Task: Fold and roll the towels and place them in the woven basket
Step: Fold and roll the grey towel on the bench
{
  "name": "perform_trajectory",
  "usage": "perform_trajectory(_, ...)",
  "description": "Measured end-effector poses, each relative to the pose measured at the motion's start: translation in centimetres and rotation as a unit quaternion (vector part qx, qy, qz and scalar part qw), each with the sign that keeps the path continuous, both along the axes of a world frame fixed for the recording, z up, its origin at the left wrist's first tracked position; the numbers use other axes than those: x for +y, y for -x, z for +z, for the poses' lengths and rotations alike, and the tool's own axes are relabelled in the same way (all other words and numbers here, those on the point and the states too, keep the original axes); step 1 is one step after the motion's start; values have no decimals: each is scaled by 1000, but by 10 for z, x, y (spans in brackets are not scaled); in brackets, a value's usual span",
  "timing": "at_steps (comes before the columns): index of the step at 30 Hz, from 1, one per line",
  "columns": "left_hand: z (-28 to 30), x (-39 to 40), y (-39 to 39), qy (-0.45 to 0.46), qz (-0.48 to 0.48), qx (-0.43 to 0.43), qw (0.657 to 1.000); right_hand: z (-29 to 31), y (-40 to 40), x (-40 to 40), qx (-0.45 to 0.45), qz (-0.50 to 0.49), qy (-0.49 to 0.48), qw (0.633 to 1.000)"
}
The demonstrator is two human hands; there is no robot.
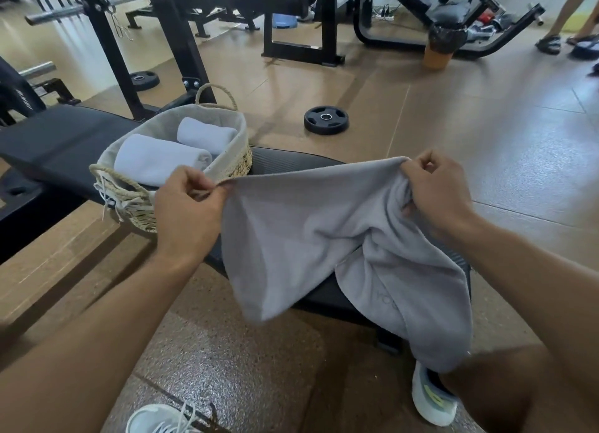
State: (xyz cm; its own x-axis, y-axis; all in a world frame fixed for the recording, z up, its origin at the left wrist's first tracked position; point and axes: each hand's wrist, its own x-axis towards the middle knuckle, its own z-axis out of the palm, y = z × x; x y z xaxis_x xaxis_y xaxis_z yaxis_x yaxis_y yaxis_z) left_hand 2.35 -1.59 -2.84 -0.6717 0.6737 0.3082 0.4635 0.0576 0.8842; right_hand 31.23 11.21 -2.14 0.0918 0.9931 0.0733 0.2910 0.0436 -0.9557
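A grey towel (301,235) hangs unfolded in the air over a black gym bench (64,141). My left hand (188,206) pinches its upper left corner. Its upper right edge is bunched in the grip of my right hand (437,193). The towel's lower part drapes over the bench and my right knee. Left of my left hand, the woven basket (236,165) with a cloth lining and rope handles stands on the bench. Two rolled pale towels lie inside it, one (158,159) in front and one (205,134) behind.
A black weight plate (325,120) lies on the brown floor beyond the bench, a smaller one (144,80) further left. Black gym machine frames (301,44) fill the back. Another person's sandalled feet (551,44) stand at the far right. My shoes are on the floor below.
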Motion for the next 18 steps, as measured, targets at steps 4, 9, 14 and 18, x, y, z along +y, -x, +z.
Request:
perform_trajectory(4, 6, -2, -10, -34, -15, -9, 999, 5, 21, -20, 115, 124, 58, 984)
perform_trajectory(9, -11, -9, -32, 64, -134, -13, 989, -7, 18, -33, -184, 302, 30, 935)
perform_trajectory(14, -14, -19, -47, 120, -222, -29, 967, -10, -5, -16, -344, 280, 81, 893)
perform_trajectory(18, -14, -24, -53, 146, -254, -29, 956, -13, -9, -14, -379, 354, 108, 848)
